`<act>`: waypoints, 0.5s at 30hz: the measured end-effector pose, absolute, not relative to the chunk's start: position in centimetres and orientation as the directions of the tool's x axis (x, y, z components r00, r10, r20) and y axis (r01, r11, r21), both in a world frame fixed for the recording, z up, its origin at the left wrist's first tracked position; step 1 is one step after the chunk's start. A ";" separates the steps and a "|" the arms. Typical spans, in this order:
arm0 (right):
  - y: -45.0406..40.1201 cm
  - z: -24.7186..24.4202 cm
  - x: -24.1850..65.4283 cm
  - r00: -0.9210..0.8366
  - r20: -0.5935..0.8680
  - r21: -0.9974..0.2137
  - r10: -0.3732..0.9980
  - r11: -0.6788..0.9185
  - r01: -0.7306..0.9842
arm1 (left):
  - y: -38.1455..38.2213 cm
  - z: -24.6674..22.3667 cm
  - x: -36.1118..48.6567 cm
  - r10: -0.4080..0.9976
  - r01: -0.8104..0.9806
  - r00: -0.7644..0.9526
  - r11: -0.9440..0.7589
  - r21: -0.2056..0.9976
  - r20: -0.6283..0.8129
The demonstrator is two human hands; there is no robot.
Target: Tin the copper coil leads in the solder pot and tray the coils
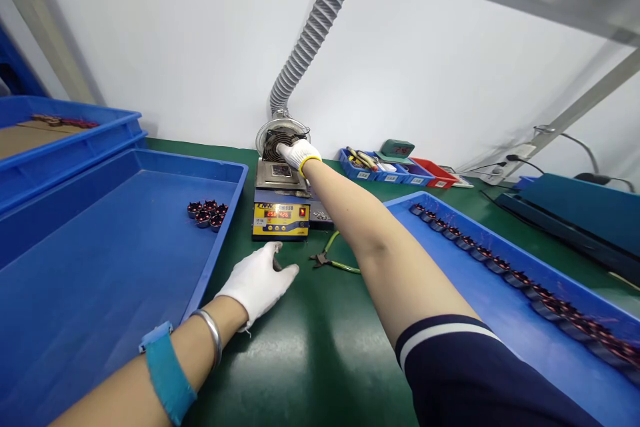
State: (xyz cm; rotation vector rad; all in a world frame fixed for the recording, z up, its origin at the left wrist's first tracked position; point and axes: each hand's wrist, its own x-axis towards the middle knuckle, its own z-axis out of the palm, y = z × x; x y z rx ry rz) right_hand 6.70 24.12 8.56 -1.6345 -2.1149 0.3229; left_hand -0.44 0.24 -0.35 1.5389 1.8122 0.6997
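Observation:
My left hand (260,283), in a white glove, is low over the green tabletop in front of the soldering pot unit (281,219). Its thumb and forefinger are apart with nothing between them. My right hand (299,152), also gloved, reaches up to the small round fan (276,144) above the pot's metal top (278,175). One finger points at the fan's grille; the other fingers are largely hidden, so a grip cannot be made out. Lit red digits show on the unit's yellow front. Green-handled cutters (327,257) lie under my right forearm.
A blue tray (245,180) at left holds several small wired round parts (207,215). Another blue tray (415,197) at right carries a long row of similar parts (483,253). Small bins (395,175) and a clock (397,148) stand behind. A ribbed hose (320,23) rises from the fan.

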 end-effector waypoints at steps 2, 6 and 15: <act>24.0 8.6 6.8 -0.200 0.202 -0.441 0.959 0.271 0.856 | 0.3 -0.3 -0.5 0.985 0.646 -0.093 0.172 0.744 -0.147; 23.7 8.6 6.9 -0.194 0.209 -0.451 0.958 0.271 0.851 | 0.3 -0.3 -0.5 0.982 0.656 -0.086 0.184 0.732 -0.170; 23.4 9.3 7.3 -0.192 0.216 -0.511 0.957 0.278 0.814 | 0.4 -0.6 -0.5 0.985 0.635 -0.093 0.173 0.753 -0.147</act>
